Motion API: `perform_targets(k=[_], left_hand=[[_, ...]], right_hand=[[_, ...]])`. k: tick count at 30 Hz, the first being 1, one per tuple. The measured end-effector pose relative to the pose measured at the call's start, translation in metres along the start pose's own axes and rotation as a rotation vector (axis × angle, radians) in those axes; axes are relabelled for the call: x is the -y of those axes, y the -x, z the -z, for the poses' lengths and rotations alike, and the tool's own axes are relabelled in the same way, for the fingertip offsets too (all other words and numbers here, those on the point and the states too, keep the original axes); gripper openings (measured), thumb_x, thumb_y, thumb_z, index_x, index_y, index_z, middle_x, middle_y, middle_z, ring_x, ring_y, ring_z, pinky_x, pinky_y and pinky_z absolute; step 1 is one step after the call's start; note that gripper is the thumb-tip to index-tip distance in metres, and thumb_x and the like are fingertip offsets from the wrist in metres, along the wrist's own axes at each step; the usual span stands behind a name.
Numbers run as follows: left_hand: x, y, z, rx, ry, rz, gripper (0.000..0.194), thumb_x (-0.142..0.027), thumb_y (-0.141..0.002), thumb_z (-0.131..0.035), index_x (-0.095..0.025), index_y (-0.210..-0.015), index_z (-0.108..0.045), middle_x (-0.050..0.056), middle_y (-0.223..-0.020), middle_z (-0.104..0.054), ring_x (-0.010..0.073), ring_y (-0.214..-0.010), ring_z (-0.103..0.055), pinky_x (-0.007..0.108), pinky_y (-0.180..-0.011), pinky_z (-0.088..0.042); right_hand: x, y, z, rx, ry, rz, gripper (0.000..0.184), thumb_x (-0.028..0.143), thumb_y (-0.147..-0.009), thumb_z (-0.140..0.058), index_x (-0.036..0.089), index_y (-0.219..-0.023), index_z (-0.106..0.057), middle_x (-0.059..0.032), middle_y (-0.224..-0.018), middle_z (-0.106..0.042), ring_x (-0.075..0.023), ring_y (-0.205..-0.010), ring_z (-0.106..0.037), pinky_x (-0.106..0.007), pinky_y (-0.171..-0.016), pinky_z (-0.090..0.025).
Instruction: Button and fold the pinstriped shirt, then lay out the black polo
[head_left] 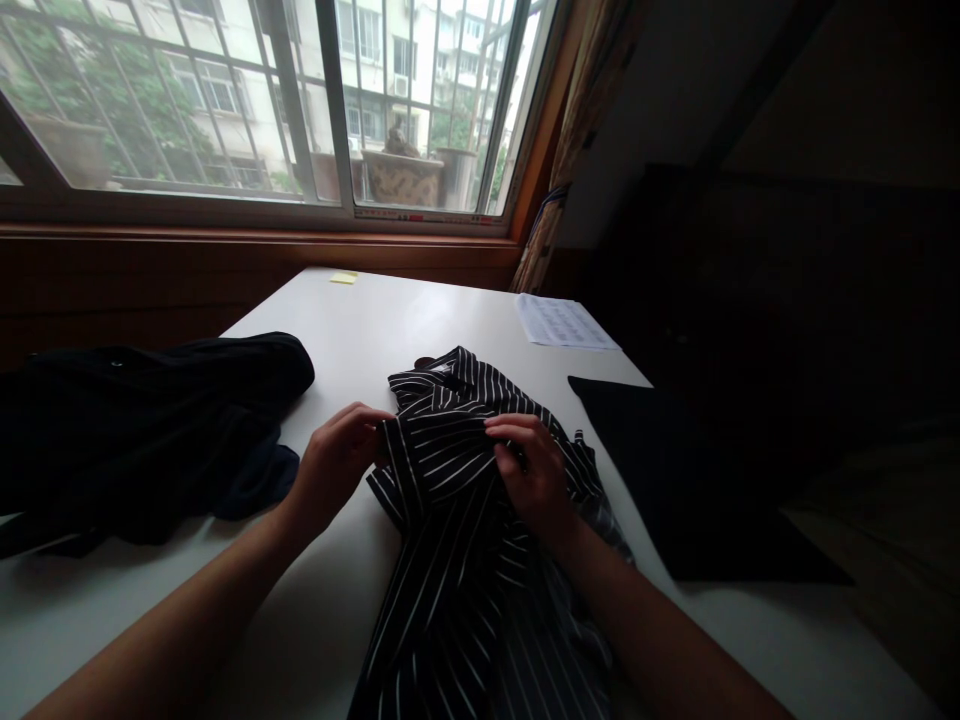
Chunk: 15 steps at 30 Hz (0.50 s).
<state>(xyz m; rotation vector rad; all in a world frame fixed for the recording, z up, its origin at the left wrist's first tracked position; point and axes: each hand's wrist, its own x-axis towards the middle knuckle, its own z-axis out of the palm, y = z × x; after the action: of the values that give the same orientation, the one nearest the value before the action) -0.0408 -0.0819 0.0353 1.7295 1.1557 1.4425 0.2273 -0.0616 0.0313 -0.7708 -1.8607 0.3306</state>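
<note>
A black shirt with white stripes (450, 540) lies crumpled on the white table (337, 330), its lower part running toward me. My left hand (341, 455) pinches the edge of a striped band at the shirt's left side. Opposite it, my right hand (529, 470) grips a fold of the same cloth between thumb and fingers. The stretch of fabric between the two hands is raised and pulled fairly flat. Beyond my hands, the shirt's collar area points toward the window.
Dark clothing (165, 430) is heaped on the table's left side. A flat black sheet-like item (697, 490) lies along the right edge. Printed papers (566, 322) and a yellow sticky note (344, 278) rest at the far end, below a barred window (337, 110).
</note>
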Motion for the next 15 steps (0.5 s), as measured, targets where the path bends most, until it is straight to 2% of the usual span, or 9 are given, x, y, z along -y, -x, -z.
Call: perform_targets(k=[3, 5, 6, 9, 11, 13, 15], left_hand=[[0.003, 0.001, -0.002, 0.024, -0.103, -0.145, 0.010, -0.018, -0.090, -0.065, -0.020, -0.098, -0.070, 0.004, -0.094, -0.066, 0.0138, -0.078, -0.064, 0.024, -0.066, -0.051], [0.004, 0.002, -0.003, 0.053, -0.144, -0.202, 0.011, -0.017, -0.091, -0.065, -0.021, -0.100, -0.069, 0.004, -0.094, -0.066, 0.0138, -0.080, -0.064, 0.025, -0.068, -0.052], [0.004, 0.003, -0.004, 0.065, -0.161, -0.226, 0.011, -0.017, -0.090, -0.066, -0.021, -0.101, -0.069, 0.004, -0.093, -0.067, 0.0138, -0.080, -0.064, 0.025, -0.070, -0.052], [0.004, 0.003, -0.005, 0.080, -0.206, -0.279, 0.012, -0.017, -0.090, -0.068, -0.021, -0.101, -0.070, 0.003, -0.090, -0.067, 0.0139, -0.081, -0.065, 0.026, -0.073, -0.053], [0.004, 0.003, -0.006, 0.082, -0.229, -0.295, 0.012, -0.018, -0.090, -0.069, -0.021, -0.101, -0.070, 0.003, -0.090, -0.068, 0.0138, -0.081, -0.065, 0.026, -0.073, -0.053], [0.006, 0.002, -0.006, 0.078, -0.250, -0.308, 0.012, -0.018, -0.090, -0.069, -0.021, -0.101, -0.070, 0.003, -0.090, -0.069, 0.0136, -0.081, -0.066, 0.026, -0.073, -0.053], [0.008, 0.002, -0.007, 0.068, -0.260, -0.301, 0.014, -0.019, -0.089, -0.071, -0.021, -0.102, -0.069, 0.002, -0.090, -0.070, 0.0133, -0.080, -0.067, 0.025, -0.073, -0.053]], right_hand=[[0.002, 0.001, -0.005, 0.156, 0.006, 0.104, 0.047, 0.023, -0.091, -0.063, 0.030, -0.135, -0.050, -0.0088, -0.139, -0.053, -0.0284, -0.129, -0.051, -0.052, -0.107, -0.045], [0.000, 0.002, -0.008, 0.243, -0.017, 0.116, 0.057, 0.029, -0.091, -0.066, 0.031, -0.143, -0.043, -0.0093, -0.147, -0.047, -0.0288, -0.131, -0.048, -0.050, -0.105, -0.047], [-0.001, 0.003, -0.009, 0.280, -0.032, 0.107, 0.059, 0.031, -0.091, -0.066, 0.032, -0.144, -0.041, -0.0092, -0.147, -0.046, -0.0279, -0.128, -0.052, -0.048, -0.102, -0.050], [-0.007, 0.006, -0.011, 0.384, -0.073, 0.043, 0.059, 0.033, -0.093, -0.064, 0.032, -0.146, -0.038, -0.0071, -0.135, -0.058, -0.0189, -0.092, -0.064, -0.038, -0.084, -0.056], [-0.010, 0.007, -0.011, 0.452, -0.080, -0.018, 0.056, 0.034, -0.095, -0.061, 0.031, -0.146, -0.038, -0.0033, -0.118, -0.067, -0.0134, -0.069, -0.060, -0.033, -0.072, -0.055], [-0.010, 0.007, -0.010, 0.504, -0.070, -0.073, 0.047, 0.035, -0.098, -0.056, 0.028, -0.143, -0.043, -0.0011, -0.105, -0.071, -0.0130, -0.066, -0.061, -0.030, -0.068, -0.053], [-0.008, 0.006, -0.009, 0.537, -0.057, -0.102, 0.037, 0.035, -0.100, -0.051, 0.026, -0.136, -0.053, -0.0023, -0.105, -0.072, -0.0157, -0.080, -0.067, -0.030, -0.075, -0.053]])
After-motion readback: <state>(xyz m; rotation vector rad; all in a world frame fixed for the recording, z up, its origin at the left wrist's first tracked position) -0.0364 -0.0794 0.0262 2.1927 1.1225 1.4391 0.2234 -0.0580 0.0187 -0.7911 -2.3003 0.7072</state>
